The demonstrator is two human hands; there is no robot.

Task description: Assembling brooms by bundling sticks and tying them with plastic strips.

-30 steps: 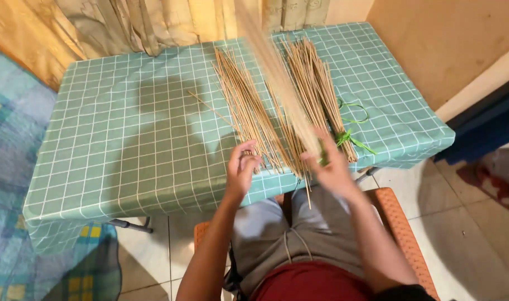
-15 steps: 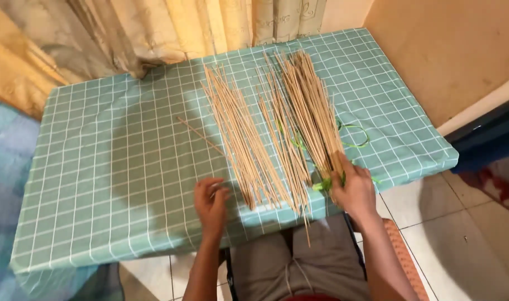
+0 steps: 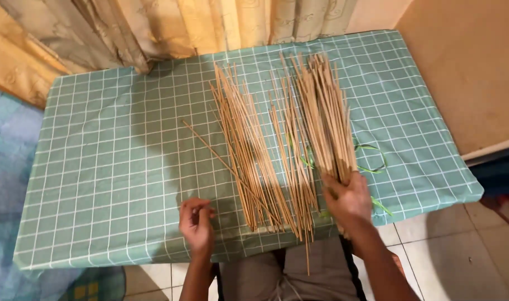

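Observation:
Long thin tan sticks lie in three loose groups on a table with a green checked cloth (image 3: 109, 167). My right hand (image 3: 346, 198) grips the near end of the rightmost bundle of sticks (image 3: 324, 117). A middle group of sticks (image 3: 292, 161) and a left group of sticks (image 3: 246, 150) lie flat beside it, with one single stick (image 3: 210, 150) lying slantwise to their left. My left hand (image 3: 197, 222) rests near the table's front edge, fingers curled, left of the stick ends; I cannot see anything in it.
A green ribbon (image 3: 369, 164) lies under and to the right of the rightmost bundle. Beige curtains (image 3: 171, 28) hang behind the table. A tan wall (image 3: 466, 67) stands to the right, and white floor tiles (image 3: 461, 251) show below.
The raised bundle has come down flat onto the table at the right. My left hand has drawn away to the left of the sticks, and my right hand has shifted right.

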